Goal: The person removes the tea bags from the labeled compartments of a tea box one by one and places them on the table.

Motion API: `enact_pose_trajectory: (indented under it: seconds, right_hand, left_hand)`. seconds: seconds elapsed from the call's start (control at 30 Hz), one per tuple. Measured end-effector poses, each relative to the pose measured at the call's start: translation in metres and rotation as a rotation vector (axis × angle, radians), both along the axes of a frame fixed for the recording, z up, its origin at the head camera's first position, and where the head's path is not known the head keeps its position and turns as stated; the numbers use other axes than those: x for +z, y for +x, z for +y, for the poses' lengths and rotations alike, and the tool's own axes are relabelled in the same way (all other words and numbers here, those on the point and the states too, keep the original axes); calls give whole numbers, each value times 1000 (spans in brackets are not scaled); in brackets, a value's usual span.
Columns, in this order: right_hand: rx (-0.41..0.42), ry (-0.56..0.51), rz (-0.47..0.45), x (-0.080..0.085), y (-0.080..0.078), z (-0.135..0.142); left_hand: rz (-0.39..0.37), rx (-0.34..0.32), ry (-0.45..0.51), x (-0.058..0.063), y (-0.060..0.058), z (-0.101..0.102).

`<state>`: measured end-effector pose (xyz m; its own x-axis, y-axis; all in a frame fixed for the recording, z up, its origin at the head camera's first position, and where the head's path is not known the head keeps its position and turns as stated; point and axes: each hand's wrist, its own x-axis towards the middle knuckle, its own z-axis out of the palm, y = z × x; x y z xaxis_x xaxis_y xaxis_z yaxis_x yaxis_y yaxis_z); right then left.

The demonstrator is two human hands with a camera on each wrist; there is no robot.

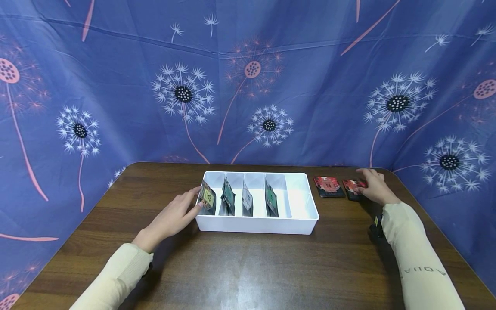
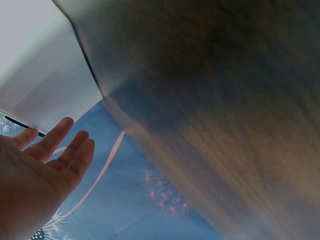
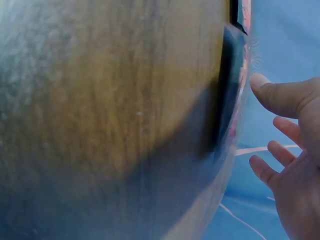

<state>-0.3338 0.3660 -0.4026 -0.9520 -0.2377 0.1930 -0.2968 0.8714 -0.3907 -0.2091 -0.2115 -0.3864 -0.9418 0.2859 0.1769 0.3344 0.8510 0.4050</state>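
A white divided tray (image 1: 255,224) stands on the table, with flat packets upright in its compartments: a yellow-labelled one (image 1: 208,199) at the left end, then a green one (image 1: 228,198), a pale grey one (image 1: 247,201) and another green one (image 1: 271,200). My left hand (image 1: 170,218) rests at the tray's left end, thumb near the yellow-labelled packet, fingers extended. Right of the tray lie two red-and-black packets. My right hand (image 1: 375,188) hovers at the farther right packet (image 1: 351,188), partly covering it; in the right wrist view its thumb and fingers are spread apart. The other red packet (image 1: 328,186) lies beside it.
The tray's widest, right-hand compartment (image 1: 300,198) holds no packet. The brown wooden table (image 1: 240,267) ends at the back against a blue dandelion-print cloth (image 1: 310,64), which also hangs along both sides. Dark wristbands show at both sleeves.
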Motion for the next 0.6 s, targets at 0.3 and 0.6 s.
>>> enact_pose_trajectory:
  seconds: [0.3,0.6]
  right_hand:
    - [-37,42,-64,0,1,2]
    - [-28,66,-49,7,2,1]
  left_hand:
    - [9,-4,4,0,0,0]
    - [-3,-1,9,0,0,0]
